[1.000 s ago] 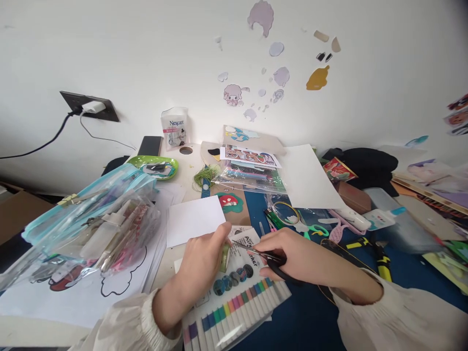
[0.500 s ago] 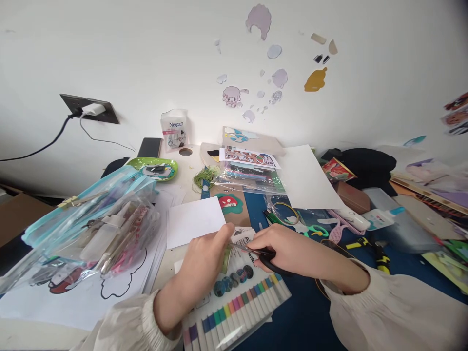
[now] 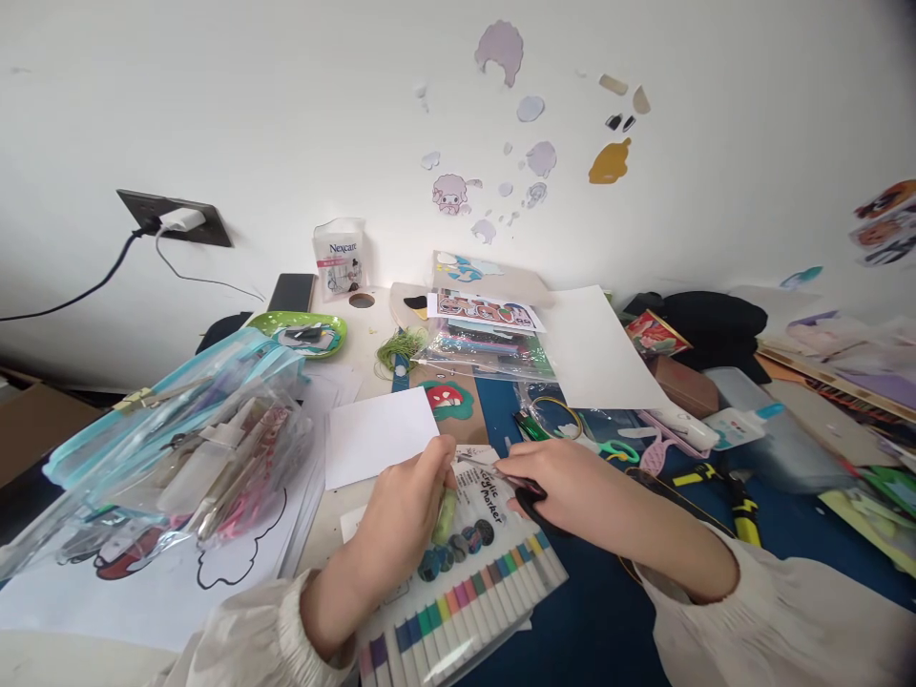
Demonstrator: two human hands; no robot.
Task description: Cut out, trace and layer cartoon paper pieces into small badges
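Note:
My left hand (image 3: 401, 506) is closed, thumb on top, around a small light-green piece (image 3: 445, 517) whose lower end hangs below the fingers. Black-handled scissors (image 3: 530, 498) are in my right hand (image 3: 565, 472), and their blades point left toward my left fingertips. Whether the blades touch the piece is too small to tell. Below both hands lies a clear pack of acrylic markers (image 3: 465, 596) with a row of coloured caps. A white sheet of paper (image 3: 379, 437) rests just beyond my left hand.
On the left, a transparent zip bag of tools (image 3: 215, 448) covers printed sheets. A green tray (image 3: 333, 334) and a Nexcare packet (image 3: 340, 258) stand farther back. To the right are green-handled scissors (image 3: 619, 450), yellow-black pliers (image 3: 744, 510) and a glue bottle (image 3: 737, 429).
My right hand has drawn slightly to the right with the scissors, away from my left fingers. More of the marker pack's lettering shows. The view has shifted a little.

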